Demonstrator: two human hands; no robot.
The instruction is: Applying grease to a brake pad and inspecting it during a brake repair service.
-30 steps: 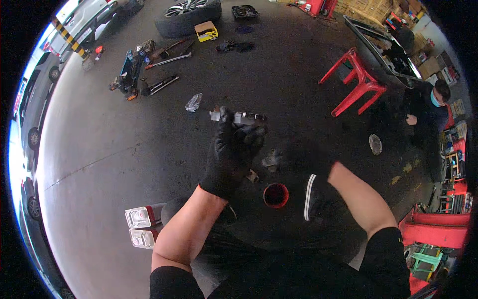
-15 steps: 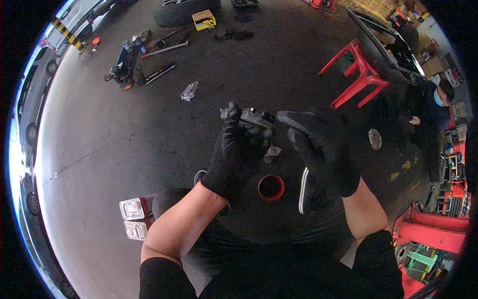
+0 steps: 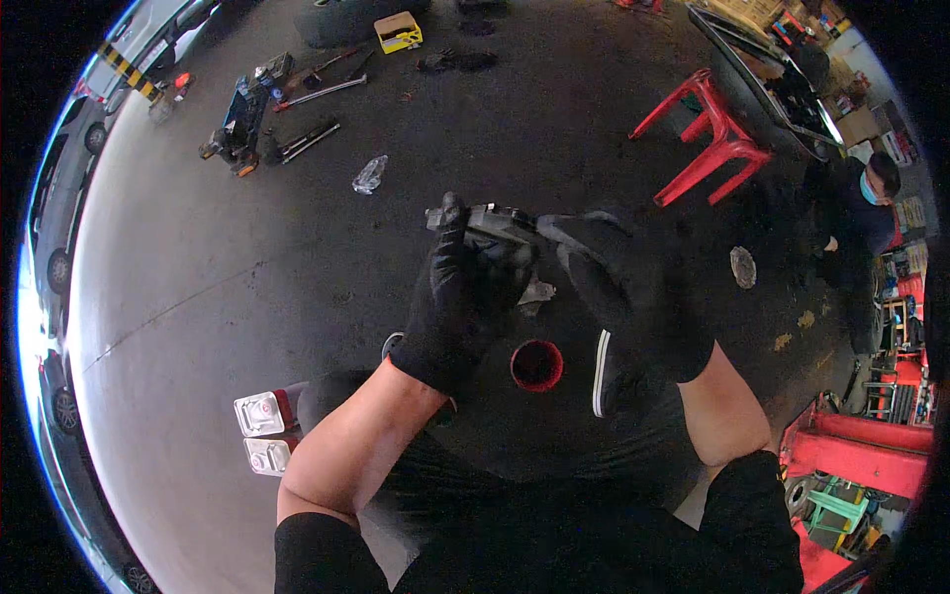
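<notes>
My left hand (image 3: 463, 262), in a black glove, is closed around a dark flat part that looks like a brake pad (image 3: 495, 222), its thumb on the upper left end. The pad is tilted, and the glove hides part of it. At its right end my gloved right hand (image 3: 618, 262) has an outstretched finger against or very near the edge; a gap shows between that finger and the one below. Nothing is visible in the right hand. Below the hands a red-rimmed round tin (image 3: 537, 365) with dark contents stands between my feet.
Two rectangular metal cans (image 3: 261, 414) stand at the left. Clear plastic wrap (image 3: 370, 175), a tool tray (image 3: 244, 117) and a yellow box (image 3: 398, 34) lie farther off. A red stool (image 3: 708, 144) stands at the far right, near a masked person (image 3: 851, 218). Red equipment (image 3: 856, 450) stands at the lower right.
Both hands and the pad have shifted slightly left and up. The right finger appears closer to the pad's end. The floor objects have shifted slightly in view.
</notes>
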